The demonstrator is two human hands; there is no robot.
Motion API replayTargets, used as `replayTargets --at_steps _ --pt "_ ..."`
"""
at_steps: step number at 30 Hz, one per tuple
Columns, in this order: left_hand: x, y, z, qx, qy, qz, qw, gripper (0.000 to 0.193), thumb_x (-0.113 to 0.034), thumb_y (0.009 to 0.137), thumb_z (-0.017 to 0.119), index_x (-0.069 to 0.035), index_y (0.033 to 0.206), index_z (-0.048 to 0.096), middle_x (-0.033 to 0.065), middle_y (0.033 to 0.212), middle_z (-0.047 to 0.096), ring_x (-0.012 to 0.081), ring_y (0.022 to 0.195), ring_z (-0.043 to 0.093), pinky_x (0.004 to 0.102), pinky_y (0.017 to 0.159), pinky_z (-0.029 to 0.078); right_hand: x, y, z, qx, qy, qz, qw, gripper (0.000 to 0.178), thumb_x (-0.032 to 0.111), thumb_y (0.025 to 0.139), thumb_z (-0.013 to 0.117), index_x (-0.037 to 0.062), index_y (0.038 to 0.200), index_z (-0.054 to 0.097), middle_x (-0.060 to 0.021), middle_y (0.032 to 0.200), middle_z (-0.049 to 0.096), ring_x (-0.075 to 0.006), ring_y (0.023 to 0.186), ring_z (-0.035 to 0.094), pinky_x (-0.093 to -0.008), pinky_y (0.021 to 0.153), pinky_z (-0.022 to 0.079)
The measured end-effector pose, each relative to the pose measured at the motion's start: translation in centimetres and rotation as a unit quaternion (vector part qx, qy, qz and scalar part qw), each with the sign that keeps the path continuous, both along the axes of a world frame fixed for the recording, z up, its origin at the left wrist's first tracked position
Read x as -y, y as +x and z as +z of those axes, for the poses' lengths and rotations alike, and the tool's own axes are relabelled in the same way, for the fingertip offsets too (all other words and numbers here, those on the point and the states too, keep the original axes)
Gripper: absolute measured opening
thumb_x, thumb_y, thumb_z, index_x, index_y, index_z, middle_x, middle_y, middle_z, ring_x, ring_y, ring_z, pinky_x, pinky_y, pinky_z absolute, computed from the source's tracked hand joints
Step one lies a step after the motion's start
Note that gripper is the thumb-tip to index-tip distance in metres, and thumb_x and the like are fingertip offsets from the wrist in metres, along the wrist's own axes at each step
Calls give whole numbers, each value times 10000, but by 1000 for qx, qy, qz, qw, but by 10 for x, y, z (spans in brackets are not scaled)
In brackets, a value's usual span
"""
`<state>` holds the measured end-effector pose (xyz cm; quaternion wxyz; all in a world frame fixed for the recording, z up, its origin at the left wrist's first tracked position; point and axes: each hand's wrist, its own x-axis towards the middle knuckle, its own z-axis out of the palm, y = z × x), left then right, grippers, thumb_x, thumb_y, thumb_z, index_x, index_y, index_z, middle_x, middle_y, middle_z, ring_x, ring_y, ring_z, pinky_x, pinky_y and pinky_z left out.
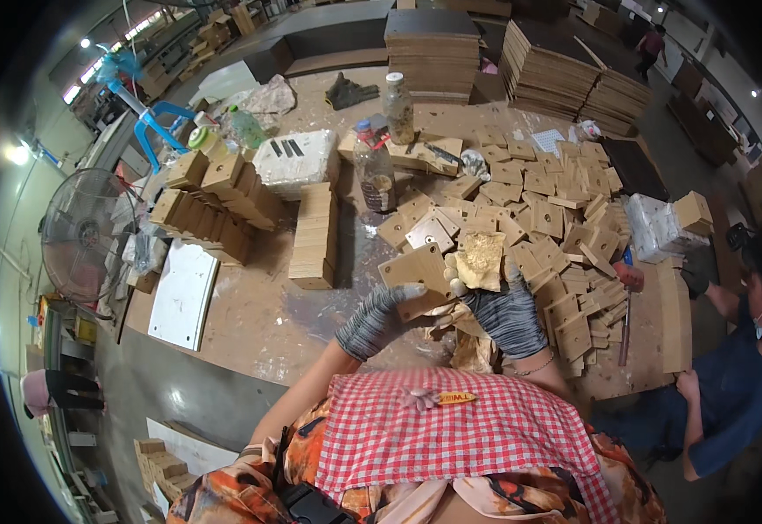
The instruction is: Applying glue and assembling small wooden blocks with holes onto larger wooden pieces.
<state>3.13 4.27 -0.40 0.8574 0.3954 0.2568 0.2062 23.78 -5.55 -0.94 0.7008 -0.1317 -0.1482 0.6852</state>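
My left hand (370,323), in a grey striped glove, is closed on the edge of a flat wooden block (414,278) with small holes near its corners. The block is tilted in front of my chest. Closed on a folded, worn yellowish sheet (483,260), perhaps sandpaper, is my gloved right hand (508,321); pale fingertips show at the sheet's left side, close to the block's right edge. Crumpled tan material (475,349) lies below my hands. Just beyond and to the right spreads a heap of loose wooden blocks (543,201), several with drilled holes.
Stacked blocks (314,240) stand left of my hands, with more block rows (211,218) farther left. A plastic bottle (374,170) and a glass jar (398,109) stand beyond. A white panel (183,293) lies left, near a fan (84,236). A co-worker (739,367) is at the right edge.
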Motion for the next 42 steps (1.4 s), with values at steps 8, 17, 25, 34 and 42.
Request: replayTargets --at_steps 8,17,25,34,42 --pt "-14 8 -3 -139 124 29 982 428 -214 919 715 15 1249 566 125 1174 646 160 1067 632 317 893 558 -10 -5 12 403 -42 -161 900 470 291 967 614 -6 1328 563 -136 1236 634 -215 1108 623 -332 988 495" --pt "-9 12 -24 -120 240 99 958 449 -212 897 722 37 1240 573 120 1034 688 152 928 622 328 855 520 -24 -39 38 706 99 -254 653 356 192 915 681 74 1251 673 -113 1287 540 -245 1190 548 -368 1024 454" --pt "-4 6 -17 -136 217 76 964 428 -173 882 731 45 1217 580 114 1019 695 149 917 626 324 831 525 -24 -50 35 729 99 -262 625 354 181 914 685 71 1250 675 -125 1300 495 -261 1199 534 -376 1033 453" --pt "1 2 -18 -90 171 99 976 466 -136 913 717 19 1316 542 87 1133 665 142 1003 623 271 834 538 -26 -32 32 761 43 -273 587 330 137 917 666 43 1233 681 -131 1272 507 -253 1179 553 -356 1038 448" --pt "5 -3 12 -86 109 96 986 480 -239 881 745 0 1259 569 56 979 662 105 800 611 253 686 534 -31 -11 22 753 23 -296 587 340 124 908 668 37 1237 678 -116 1225 543 -242 1162 544 -350 1038 439"
